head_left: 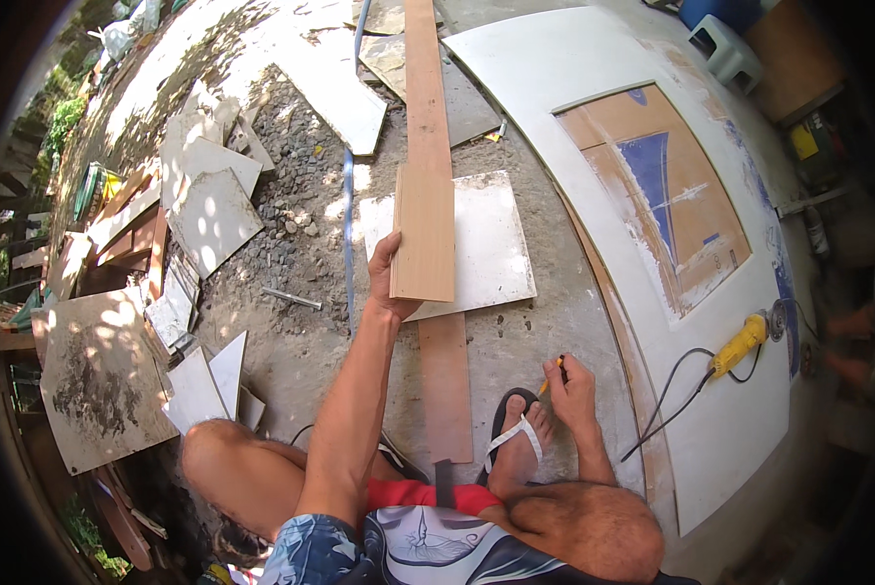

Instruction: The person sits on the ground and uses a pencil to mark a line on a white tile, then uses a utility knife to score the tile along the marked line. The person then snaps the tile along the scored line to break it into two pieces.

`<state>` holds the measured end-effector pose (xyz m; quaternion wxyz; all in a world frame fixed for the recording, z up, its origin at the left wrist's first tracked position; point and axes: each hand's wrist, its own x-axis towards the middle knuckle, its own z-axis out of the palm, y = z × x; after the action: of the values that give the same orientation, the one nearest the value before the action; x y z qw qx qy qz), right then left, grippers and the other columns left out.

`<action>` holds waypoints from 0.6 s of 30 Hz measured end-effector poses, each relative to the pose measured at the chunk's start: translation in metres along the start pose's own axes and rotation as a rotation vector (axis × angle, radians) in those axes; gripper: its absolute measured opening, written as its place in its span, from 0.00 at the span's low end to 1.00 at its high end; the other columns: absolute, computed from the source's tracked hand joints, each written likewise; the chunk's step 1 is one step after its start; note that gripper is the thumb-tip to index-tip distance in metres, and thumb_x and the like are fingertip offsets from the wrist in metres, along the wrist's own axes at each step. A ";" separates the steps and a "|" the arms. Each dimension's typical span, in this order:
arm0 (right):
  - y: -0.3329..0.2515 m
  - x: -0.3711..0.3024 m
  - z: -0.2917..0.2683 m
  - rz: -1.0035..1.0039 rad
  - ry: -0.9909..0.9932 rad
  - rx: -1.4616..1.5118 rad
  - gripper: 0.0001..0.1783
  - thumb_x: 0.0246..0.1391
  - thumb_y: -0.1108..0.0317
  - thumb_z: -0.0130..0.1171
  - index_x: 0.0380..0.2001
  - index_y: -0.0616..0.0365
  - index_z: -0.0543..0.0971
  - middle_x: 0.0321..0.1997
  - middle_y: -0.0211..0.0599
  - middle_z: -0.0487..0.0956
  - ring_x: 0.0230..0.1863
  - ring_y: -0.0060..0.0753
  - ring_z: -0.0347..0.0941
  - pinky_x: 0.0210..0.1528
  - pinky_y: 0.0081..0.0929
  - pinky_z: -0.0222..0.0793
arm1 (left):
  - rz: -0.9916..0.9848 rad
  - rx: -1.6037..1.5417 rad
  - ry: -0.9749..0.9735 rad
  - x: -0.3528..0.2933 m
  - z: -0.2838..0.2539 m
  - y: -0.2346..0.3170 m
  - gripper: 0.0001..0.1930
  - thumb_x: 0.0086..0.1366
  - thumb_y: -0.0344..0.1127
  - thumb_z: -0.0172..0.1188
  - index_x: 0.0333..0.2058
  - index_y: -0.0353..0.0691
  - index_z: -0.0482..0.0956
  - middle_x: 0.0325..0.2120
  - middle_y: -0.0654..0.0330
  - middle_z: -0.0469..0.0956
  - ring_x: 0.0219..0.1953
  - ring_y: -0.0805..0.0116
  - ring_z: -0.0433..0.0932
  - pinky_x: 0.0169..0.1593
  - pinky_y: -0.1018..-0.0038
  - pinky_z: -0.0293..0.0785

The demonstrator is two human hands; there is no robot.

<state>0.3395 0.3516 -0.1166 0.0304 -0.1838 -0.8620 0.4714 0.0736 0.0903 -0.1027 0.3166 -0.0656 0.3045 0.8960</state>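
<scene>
My left hand [384,278] is wrapped round the left edge and lower corner of a short, light-brown wooden board [426,234], held above the ground. Beneath it runs a long, narrow reddish-brown plank [445,390], stretching from near my feet to the far edge of view. A white square tile [496,239] lies under the short board, across the plank; the held board hides part of both. Off to the right, beside my sandalled foot [518,444], my right hand [574,393] is closed on a thin orange pencil [545,386], its tip pointing down.
A large white panel [652,322] with a cardboard-covered opening lies to my right. On it rests a yellow angle grinder [740,343] with a black cord. Broken tiles [208,219], gravel and a metal rod [291,298] are at left; a blue hose [349,214] runs beside the plank.
</scene>
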 end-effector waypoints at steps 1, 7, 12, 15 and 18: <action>0.001 0.003 0.000 -0.031 0.019 -0.035 0.16 0.68 0.64 0.65 0.31 0.66 0.77 0.25 0.48 0.78 0.26 0.46 0.75 0.30 0.40 0.68 | 0.011 -0.092 -0.048 -0.004 -0.002 0.000 0.42 0.63 0.60 0.66 0.68 0.36 0.71 0.56 0.46 0.81 0.54 0.48 0.84 0.56 0.52 0.84; 0.013 0.004 -0.024 0.048 -0.018 -0.172 0.19 0.65 0.60 0.69 0.30 0.65 0.77 0.24 0.48 0.77 0.25 0.52 0.74 0.29 0.45 0.66 | -0.052 -0.223 -0.030 -0.019 -0.008 -0.008 0.45 0.64 0.59 0.65 0.72 0.35 0.67 0.61 0.39 0.77 0.56 0.44 0.83 0.57 0.49 0.84; 0.029 0.002 -0.032 0.215 0.015 -0.084 0.18 0.63 0.60 0.71 0.44 0.64 0.80 0.22 0.37 0.73 0.24 0.36 0.70 0.30 0.42 0.66 | 0.036 0.114 0.055 -0.017 -0.015 0.016 0.42 0.67 0.58 0.63 0.69 0.30 0.68 0.56 0.37 0.81 0.48 0.54 0.88 0.52 0.62 0.87; 0.023 0.002 -0.035 0.167 0.233 -0.276 0.24 0.62 0.61 0.72 0.55 0.61 0.78 0.23 0.35 0.71 0.26 0.36 0.69 0.32 0.40 0.67 | 0.062 0.165 0.070 -0.020 -0.017 0.022 0.42 0.68 0.57 0.62 0.70 0.30 0.68 0.55 0.38 0.82 0.48 0.55 0.87 0.51 0.64 0.87; 0.025 0.015 -0.037 0.188 0.264 -0.219 0.29 0.61 0.62 0.72 0.61 0.60 0.76 0.24 0.34 0.70 0.27 0.37 0.69 0.34 0.40 0.68 | 0.049 0.119 0.006 -0.022 -0.016 0.027 0.42 0.68 0.51 0.64 0.72 0.31 0.64 0.54 0.41 0.82 0.49 0.58 0.86 0.50 0.65 0.87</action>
<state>0.3411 0.3980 -0.1184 0.0789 -0.3257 -0.8758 0.3472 0.0733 0.0524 -0.0953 0.2970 -0.0417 0.3597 0.8836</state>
